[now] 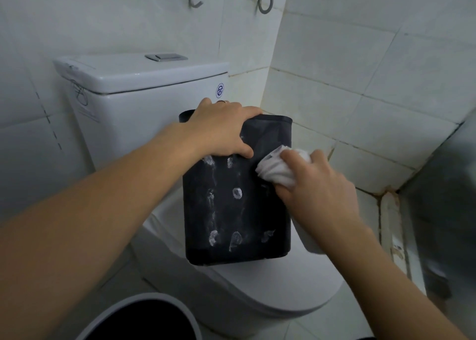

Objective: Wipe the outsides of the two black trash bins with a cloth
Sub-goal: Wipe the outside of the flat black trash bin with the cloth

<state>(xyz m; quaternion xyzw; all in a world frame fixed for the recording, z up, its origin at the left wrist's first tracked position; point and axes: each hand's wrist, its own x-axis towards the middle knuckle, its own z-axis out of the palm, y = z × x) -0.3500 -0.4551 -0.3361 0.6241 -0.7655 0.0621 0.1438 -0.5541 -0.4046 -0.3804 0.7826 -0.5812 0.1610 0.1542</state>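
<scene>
- Head view, step in hand: you are wiping the first black bin (237, 198), which stands upright on the closed toilet lid (296, 288), with the cistern (139, 92) beyond it at the far left.
- Left hand (221, 130): fingers hooked over the bin's far-left rim, thumb pressed on the near face, holding it steady.
- Right hand (314, 182): curled round a bunched white cloth (278, 168), which touches the bin's upper right edge.
- Bin face: white smudges (237, 193) and pale streaks cover the near side; by my judgement the wipe has barely started.
- Next move calls for: firm strokes with the cloth down and across the smudged face while your left hand keeps the rim braced, then turning the bin to reach its other sides.
- Count, bins: one black bin plainly seen; a second dark round container with a pale rim (144, 319) sits on the floor at near left, likely the other bin, though I cannot tell.
- Count, cloths: one.
- Count, hands: two, both engaged.
- Count, toilets: one.
</scene>
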